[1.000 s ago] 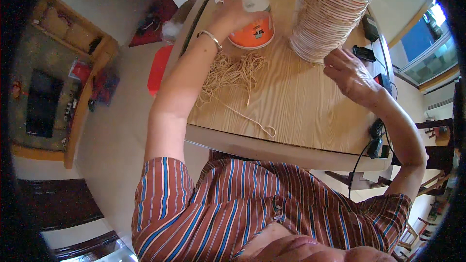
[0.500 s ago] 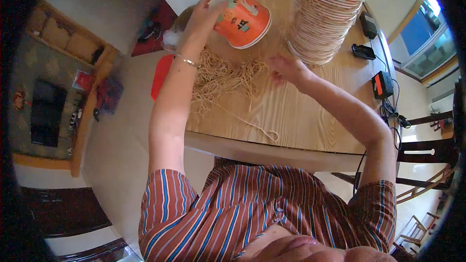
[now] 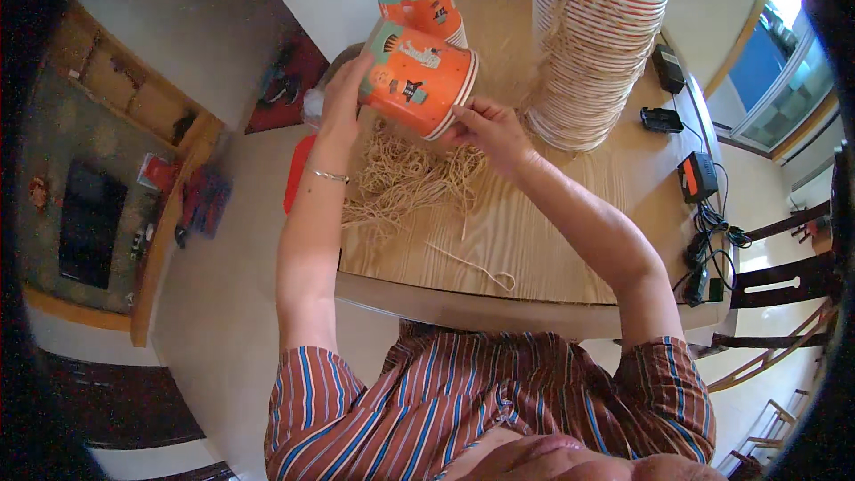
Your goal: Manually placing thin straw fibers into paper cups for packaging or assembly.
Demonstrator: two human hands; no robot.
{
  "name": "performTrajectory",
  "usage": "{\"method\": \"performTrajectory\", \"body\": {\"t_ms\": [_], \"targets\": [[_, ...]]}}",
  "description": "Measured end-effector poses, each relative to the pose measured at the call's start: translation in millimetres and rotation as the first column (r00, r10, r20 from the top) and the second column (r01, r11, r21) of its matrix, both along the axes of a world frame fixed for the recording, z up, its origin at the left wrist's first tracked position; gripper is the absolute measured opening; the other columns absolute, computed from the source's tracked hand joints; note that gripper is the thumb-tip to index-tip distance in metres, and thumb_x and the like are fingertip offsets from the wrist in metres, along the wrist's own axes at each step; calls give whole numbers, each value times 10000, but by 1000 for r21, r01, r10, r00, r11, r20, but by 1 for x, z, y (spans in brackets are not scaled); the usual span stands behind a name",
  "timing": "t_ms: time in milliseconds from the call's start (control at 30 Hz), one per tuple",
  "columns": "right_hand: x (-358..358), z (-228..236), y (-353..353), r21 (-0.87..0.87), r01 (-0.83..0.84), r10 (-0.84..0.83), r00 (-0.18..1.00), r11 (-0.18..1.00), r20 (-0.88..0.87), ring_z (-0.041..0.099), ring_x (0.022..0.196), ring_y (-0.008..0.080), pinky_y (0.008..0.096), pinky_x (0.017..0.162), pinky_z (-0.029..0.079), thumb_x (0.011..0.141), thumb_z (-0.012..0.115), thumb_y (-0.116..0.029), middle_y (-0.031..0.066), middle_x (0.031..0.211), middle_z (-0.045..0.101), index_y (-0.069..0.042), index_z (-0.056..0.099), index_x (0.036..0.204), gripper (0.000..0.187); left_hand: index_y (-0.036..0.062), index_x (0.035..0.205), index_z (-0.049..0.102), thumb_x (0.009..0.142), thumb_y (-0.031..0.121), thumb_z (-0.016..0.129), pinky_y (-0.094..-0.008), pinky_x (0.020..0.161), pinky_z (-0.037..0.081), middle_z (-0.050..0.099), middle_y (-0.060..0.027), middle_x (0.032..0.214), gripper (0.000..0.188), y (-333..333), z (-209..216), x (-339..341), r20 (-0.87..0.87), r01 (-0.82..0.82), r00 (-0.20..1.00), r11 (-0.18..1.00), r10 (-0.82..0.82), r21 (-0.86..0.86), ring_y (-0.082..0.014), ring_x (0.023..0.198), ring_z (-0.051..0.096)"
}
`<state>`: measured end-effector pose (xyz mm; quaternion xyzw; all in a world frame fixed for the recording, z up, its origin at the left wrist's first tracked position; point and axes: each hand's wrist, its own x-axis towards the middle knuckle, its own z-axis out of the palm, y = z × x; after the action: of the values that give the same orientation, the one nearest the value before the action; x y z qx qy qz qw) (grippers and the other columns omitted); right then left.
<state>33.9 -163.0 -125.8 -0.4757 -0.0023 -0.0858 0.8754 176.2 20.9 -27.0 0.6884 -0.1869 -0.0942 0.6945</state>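
An orange paper bucket (image 3: 419, 80) with a green band and cartoon figures is tilted over the table between my hands. My left hand (image 3: 346, 93) is closed around its green end, the fingers partly hidden behind it. At the white rim, my right hand (image 3: 494, 131) pinches the edge between thumb and fingers. Two rim lines show there, so another bucket may be nested inside. Below lies a loose heap of thin beige cord (image 3: 405, 178). Behind the held bucket stands a short stack of similar upside-down buckets (image 3: 417, 2).
A tall stack of nested buckets (image 3: 601, 62) with cords hanging down it rises at the right. Black adapters (image 3: 697, 176) and cables line the wooden table's (image 3: 570, 240) right edge. A red tray (image 3: 300, 169) shows by my left forearm; dark chairs (image 3: 784, 281) stand at right.
My right hand has moved up and left from beside the tall stack to grip the bucket's rim. The held bucket has shifted left and tilted further on its side.
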Motion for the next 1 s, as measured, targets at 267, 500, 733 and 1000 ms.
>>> {"method": "performTrajectory", "body": {"t_ms": [267, 500, 733, 1000], "targets": [[3, -3, 5, -14, 108, -108, 994, 994, 25, 643, 746, 138, 298, 685, 532, 951, 589, -180, 48, 842, 672, -14, 654, 990, 183, 14, 1185, 606, 832, 390, 702, -296, 947, 397, 611, -47, 1158, 524, -7, 7, -3, 47, -78, 996, 997, 77, 19, -143, 1057, 544], [5, -16, 4, -22, 163, -163, 987, 986, -10, 636, 735, 145, 301, 696, 527, 940, 596, -177, 56, 849, 670, -19, 661, 981, 176, 30, 1194, 601, 834, 369, 706, -329, 947, 425, 609, -63, 1180, 506, 14, 28, 14, -5, -159, 987, 980, 159, -118, -165, 1079, 559], [-2, -18, -10, 74, 168, -164, 985, 983, -60, 616, 735, 157, 296, 670, 506, 937, 592, -197, 68, 854, 665, 16, 650, 988, 227, 79, 1295, 516, 861, 418, 663, -396, 994, 407, 556, -65, 1286, 569, 73, 52, 20, -103, -227, 973, 913, 204, -337, -208, 1178, 521], [5, -12, -10, 153, 129, -115, 989, 980, -95, 639, 775, 175, 322, 729, 540, 944, 585, -153, 82, 891, 658, -14, 625, 1031, 169, 113, 1354, 452, 884, 458, 609, -479, 1037, 380, 492, -85, 1365, 604, 109, 54, -17, -79, -223, 975, 891, 209, -395, -253, 1270, 455]]}}
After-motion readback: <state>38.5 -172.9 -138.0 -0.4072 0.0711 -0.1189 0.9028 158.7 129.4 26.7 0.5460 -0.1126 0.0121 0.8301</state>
